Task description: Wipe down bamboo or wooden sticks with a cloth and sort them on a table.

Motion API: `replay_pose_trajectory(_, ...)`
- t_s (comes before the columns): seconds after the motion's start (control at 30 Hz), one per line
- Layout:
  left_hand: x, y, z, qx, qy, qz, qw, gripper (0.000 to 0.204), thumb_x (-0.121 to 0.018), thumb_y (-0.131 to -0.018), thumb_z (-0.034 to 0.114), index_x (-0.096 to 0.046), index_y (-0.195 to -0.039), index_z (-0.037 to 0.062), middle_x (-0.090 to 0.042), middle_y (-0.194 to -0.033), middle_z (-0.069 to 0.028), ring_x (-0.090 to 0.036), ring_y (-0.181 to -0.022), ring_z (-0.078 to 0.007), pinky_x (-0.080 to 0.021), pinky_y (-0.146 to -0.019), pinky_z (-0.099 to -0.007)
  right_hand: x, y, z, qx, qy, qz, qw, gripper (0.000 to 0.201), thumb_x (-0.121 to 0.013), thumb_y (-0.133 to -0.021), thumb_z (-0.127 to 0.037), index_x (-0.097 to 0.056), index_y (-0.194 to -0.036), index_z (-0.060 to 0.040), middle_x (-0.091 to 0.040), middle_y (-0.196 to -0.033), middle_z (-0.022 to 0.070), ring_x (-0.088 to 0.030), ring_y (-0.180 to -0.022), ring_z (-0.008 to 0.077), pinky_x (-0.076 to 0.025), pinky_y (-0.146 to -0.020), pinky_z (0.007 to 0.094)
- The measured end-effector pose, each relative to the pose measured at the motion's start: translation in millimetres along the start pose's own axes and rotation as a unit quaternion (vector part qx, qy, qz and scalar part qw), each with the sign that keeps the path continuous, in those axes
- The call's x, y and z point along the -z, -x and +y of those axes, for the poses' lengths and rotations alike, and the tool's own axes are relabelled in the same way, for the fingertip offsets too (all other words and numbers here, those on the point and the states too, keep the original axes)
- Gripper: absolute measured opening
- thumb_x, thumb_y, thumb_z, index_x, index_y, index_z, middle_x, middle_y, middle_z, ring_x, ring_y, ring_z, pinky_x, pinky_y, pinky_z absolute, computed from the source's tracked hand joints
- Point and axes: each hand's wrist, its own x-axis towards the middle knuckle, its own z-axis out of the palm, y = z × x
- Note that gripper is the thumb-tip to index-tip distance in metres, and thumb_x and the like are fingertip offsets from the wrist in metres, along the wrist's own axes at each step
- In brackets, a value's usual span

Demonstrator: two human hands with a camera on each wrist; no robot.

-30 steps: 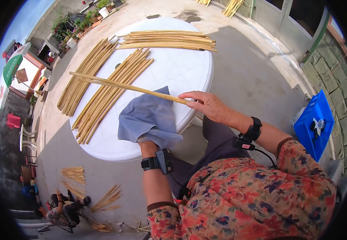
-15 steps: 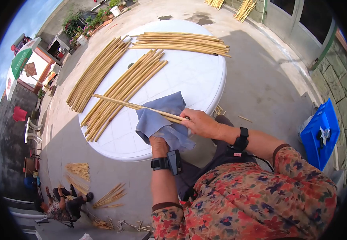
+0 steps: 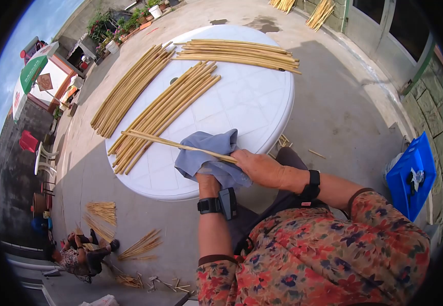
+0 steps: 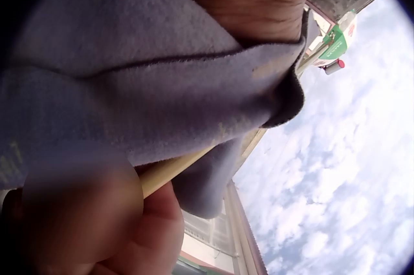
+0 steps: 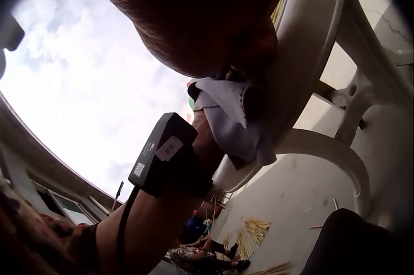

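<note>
In the head view a blue-grey cloth (image 3: pixel 201 153) covers most of the left hand (image 3: pixel 209 179), which grips a pale stick (image 3: pixel 168 142) through it. The right hand (image 3: pixel 259 167) holds the stick's near end, close beside the cloth. The stick's far end reaches over a group of sticks (image 3: pixel 168 112) on the white table (image 3: pixel 236 109). The left wrist view shows the cloth (image 4: pixel 162 107) folded over the stick (image 4: pixel 169 170), with fingers of the right hand (image 4: pixel 103 217) around its end. In the right wrist view the cloth (image 5: pixel 226 110) hangs at the left hand.
Two more groups of sticks lie on the table, one at the left (image 3: pixel 129 89) and one along the far edge (image 3: pixel 236 52). A blue container (image 3: pixel 412 178) stands at the right. At the lower left a person (image 3: pixel 81 257) sits near stick piles (image 3: pixel 141 245) on the ground.
The right hand has come closer to the cloth, and less of the stick now extends beyond the cloth over the table. The cloth has wrapped around the stick, which it lay beneath earlier.
</note>
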Motion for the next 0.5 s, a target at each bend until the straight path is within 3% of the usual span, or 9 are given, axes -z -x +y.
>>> replay_pose_trajectory(0.17,9.2,-7.4,-6.3,0.002,0.045,0.016,0.999,0.032,-0.051,-0.087,0.033,-0.047,-0.107,0.0072,-0.055,-0.098,-0.0070,-0.055,-0.088,-0.0191,-0.049,-0.076,-0.0317,27.3,34.6,8.9,0.008,0.053,-0.052,0.997,0.017,-0.044,-0.087,-0.015,-0.042,-0.101,-0.0054,-0.053,-0.094,0.0193,-0.055,-0.081,0.0383,-0.046,-0.067,0.0454)
replay_pose_trajectory(0.3,5.5,-3.8,-5.8,0.018,0.057,0.034,0.998,0.029,-0.050,-0.088,0.031,-0.049,-0.103,0.0060,-0.056,-0.095,-0.0064,-0.056,-0.086,-0.0180,-0.049,-0.074,-0.0300,57.4,101.9,38.7,-0.044,0.037,-0.039,0.998,0.023,-0.045,-0.087,-0.014,-0.043,-0.109,-0.0058,-0.054,-0.093,0.0166,-0.055,-0.078,0.0371,-0.046,-0.067,0.0426)
replay_pose_trajectory(0.5,8.2,-6.0,-3.9,0.014,0.050,0.029,0.998,0.029,-0.050,-0.088,0.030,-0.049,-0.104,0.0060,-0.056,-0.096,-0.0064,-0.056,-0.086,-0.0181,-0.049,-0.074,-0.0300,87.9,184.6,62.1,-0.106,0.059,-0.045,0.992,0.021,-0.048,-0.086,-0.013,-0.047,-0.106,-0.0063,-0.054,-0.087,0.0156,-0.054,-0.078,0.0362,-0.044,-0.067,0.0396)
